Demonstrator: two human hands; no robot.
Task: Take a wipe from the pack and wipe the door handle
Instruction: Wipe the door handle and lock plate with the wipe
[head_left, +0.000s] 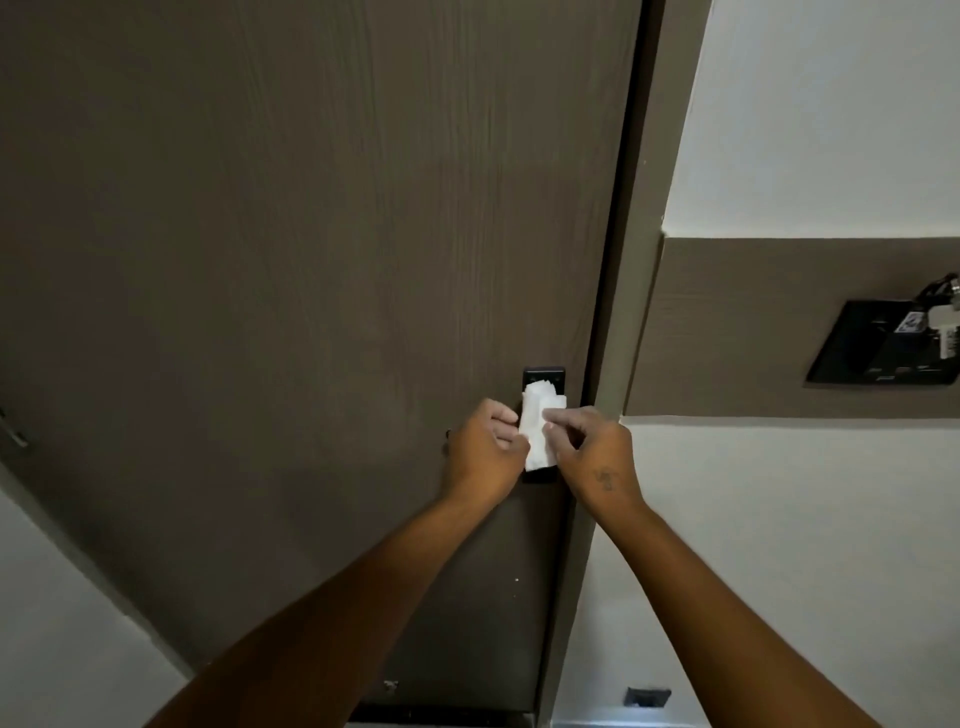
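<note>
Head view: left hand (485, 447) and right hand (592, 449), each grip closed on the white wipe (537, 431), press it against the black lock plate (543, 375).

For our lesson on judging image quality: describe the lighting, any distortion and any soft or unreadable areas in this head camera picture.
Head view: dim, even indoor light with no glare; the brown door looks dark. Wide-angle bend makes the door frame lean. Both hands and the white wipe are slightly soft, and the handle behind them is largely hidden. Details on the black wall holder are too small to read.
</note>
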